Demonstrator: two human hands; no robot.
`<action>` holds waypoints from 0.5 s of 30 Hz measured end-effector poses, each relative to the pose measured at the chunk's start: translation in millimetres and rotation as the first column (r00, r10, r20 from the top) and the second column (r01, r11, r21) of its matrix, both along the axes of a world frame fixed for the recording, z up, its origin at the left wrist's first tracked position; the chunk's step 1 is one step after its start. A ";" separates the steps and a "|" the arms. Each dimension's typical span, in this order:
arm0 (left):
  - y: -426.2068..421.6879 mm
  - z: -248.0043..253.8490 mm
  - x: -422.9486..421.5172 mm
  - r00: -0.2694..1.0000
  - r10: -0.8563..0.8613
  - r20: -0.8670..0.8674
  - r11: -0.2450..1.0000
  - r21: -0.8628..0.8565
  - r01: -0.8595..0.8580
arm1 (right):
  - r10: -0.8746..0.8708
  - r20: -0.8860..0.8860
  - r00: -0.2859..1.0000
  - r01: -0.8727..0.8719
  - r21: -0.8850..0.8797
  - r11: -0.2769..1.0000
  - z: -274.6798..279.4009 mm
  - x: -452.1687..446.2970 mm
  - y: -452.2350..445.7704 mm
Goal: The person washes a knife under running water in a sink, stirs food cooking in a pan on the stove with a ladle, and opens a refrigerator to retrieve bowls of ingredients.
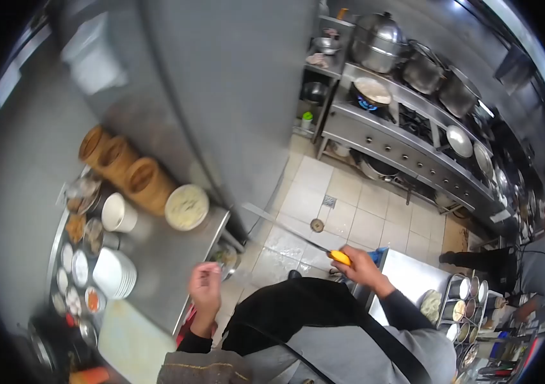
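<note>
Knife [340,257] — 1, gripped by right hand [361,270] — left hand [205,287] half-curled near 1 steel table [160,256].

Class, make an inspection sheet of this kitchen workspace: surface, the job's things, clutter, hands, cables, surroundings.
Surface: steel counter, with a pale cutting board on the part nearest the person.
Job's things: yellow-handled knife, its blade above the floor.
Clutter: stacked white bowls and tan containers on the counter.
Hands: right hand grips the knife; left hand looks curled, contents unclear.
Cables: nothing clearly seen.
Surroundings: blue flame on the stove; floor shiny, perhaps wet; another person nearby.
</note>
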State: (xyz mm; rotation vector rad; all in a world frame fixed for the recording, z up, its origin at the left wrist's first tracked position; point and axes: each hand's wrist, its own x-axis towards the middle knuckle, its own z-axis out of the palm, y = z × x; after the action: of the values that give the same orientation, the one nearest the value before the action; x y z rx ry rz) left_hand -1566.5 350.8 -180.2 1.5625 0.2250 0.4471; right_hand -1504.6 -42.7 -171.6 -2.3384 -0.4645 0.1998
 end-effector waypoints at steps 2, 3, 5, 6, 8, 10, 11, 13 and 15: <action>-45.7 -8.7 45.1 0.978 -0.206 -0.034 0.977 0.051 0.207 | -0.254 -0.174 0.951 0.255 -0.020 0.967 -1.3 -7.8 -33.6; -61.1 -14.1 64.9 0.964 -0.256 -0.070 0.966 0.021 0.258 | -0.347 -0.223 0.911 0.354 -0.009 0.935 -4.1 -10.0 -45.6; -92.7 -21.0 106.6 0.927 -0.352 -0.131 0.936 -0.053 0.348 | -0.473 -0.301 0.828 0.499 0.012 0.867 -14.6 -3.8 -61.8; -106.5 -17.6 124.3 0.911 -0.360 -0.202 0.933 -0.072 0.352 | -0.467 -0.305 0.830 0.528 0.160 0.834 -32.4 1.0 -70.7; -122.3 -34.7 162.6 0.861 -0.445 -0.245 0.894 -0.062 0.444 | -0.478 -0.465 0.745 0.626 0.238 0.743 -46.4 19.6 -80.8; -135.4 -53.2 200.9 0.819 -0.498 -0.284 0.857 -0.017 0.515 | -0.468 -0.554 0.688 0.679 0.266 0.684 -45.1 45.5 -80.0; -141.6 -61.5 220.6 0.812 -0.509 -0.287 0.849 -0.007 0.529 | -0.479 -0.553 0.682 0.693 0.277 0.666 -45.2 61.3 -76.9; -154.4 -77.6 264.5 0.800 -0.529 -0.283 0.833 0.008 0.553 | -0.478 -0.555 0.681 0.707 0.326 0.628 -44.4 101.8 -72.0; -171.7 -84.2 315.3 0.814 -0.512 -0.275 0.841 0.033 0.540 | -0.454 -0.570 0.685 0.712 0.390 0.585 -44.7 144.8 -72.1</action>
State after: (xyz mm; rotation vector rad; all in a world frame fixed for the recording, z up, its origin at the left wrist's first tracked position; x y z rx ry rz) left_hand -1251.2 179.1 -264.4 1.7087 -0.0468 -0.1890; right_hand -1359.8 -114.8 -216.3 -1.6274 0.4594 0.1793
